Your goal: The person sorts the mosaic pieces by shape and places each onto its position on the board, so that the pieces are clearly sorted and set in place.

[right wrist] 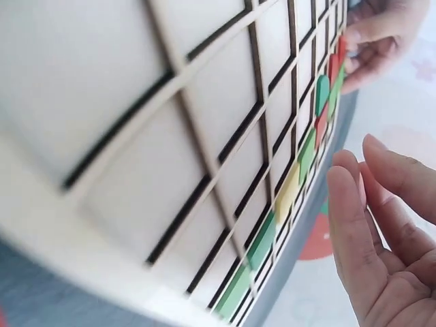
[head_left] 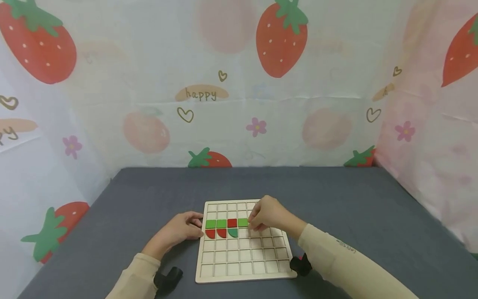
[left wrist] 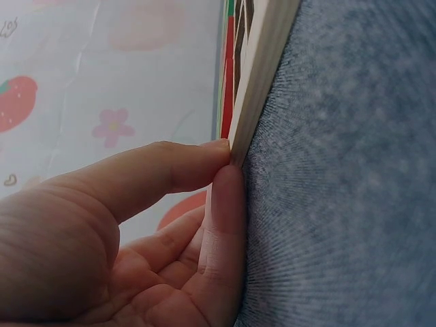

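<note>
A pale wooden grid board point(head_left: 228, 268) lies on the dark table. My left hand point(head_left: 183, 227) is at its left edge, the thumb and forefinger touching the side of the board. Over the board's right half, my right hand point(head_left: 269, 214) has its thumb apart from its fingers, with nothing showing between them. One row holds square tiles, among them a red tile point(head_left: 232, 223) and a light green tile point(head_left: 242, 222). Further along it, a yellow tile point(right wrist: 287, 194) and a darker green tile point(right wrist: 261, 243) are hidden in the head view. Below sit two red quarter-rounds and a teal quarter-round tile point(head_left: 233, 233).
The dark grey table point(head_left: 157, 187) surrounds the board. A white cloth point(head_left: 239, 137) printed with strawberries hangs behind the table and along both sides. Black camera mounts sit at both wrists, the left mount point(head_left: 168, 281) beside the board's near left corner.
</note>
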Tool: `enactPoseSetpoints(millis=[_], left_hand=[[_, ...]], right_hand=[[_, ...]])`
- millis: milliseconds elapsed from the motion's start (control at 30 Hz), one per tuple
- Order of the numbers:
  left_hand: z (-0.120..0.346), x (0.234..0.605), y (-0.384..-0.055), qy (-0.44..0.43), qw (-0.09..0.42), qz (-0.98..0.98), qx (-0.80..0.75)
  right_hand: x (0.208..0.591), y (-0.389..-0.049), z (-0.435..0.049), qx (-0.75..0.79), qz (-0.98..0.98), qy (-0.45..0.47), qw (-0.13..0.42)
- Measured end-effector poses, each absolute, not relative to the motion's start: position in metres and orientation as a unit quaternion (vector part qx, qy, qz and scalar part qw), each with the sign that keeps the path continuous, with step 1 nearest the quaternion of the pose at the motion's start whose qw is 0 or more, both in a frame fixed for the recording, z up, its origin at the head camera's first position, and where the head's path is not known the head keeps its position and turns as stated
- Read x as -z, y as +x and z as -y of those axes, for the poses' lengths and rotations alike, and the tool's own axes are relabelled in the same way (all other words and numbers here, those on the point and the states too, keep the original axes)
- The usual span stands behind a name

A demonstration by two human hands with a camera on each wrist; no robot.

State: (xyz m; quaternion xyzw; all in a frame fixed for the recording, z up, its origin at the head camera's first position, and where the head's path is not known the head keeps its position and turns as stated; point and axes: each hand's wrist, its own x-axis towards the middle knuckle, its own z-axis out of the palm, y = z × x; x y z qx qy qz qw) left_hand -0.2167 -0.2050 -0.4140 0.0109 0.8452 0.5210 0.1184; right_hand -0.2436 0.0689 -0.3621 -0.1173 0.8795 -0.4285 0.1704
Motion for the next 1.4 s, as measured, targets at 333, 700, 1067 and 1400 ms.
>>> enactPoseSetpoints(millis=[333,700,1067,1400], left_hand=[[0.207,0.412,-0.215,0.011,0.123,-0.844,-0.522],[0.203,0.411,-0.216,0.008,0.12,-0.846,-0.52],[0.203,0.413,-0.218,0.015,0.121,-0.849,-0.513],[0.202,0.411,-0.216,-0.003,0.12,-0.844,-0.523]], right_hand=[[0.363,-0.238,-0.096,0.425,-0.884,-0.097,0.17],[0.363,-0.231,-0.124,0.431,-0.883,-0.071,0.173],[0.369,-0.221,-0.155,0.413,-0.891,-0.072,0.173],[0.377,-0.216,-0.172,0.396,-0.895,-0.072,0.19]])
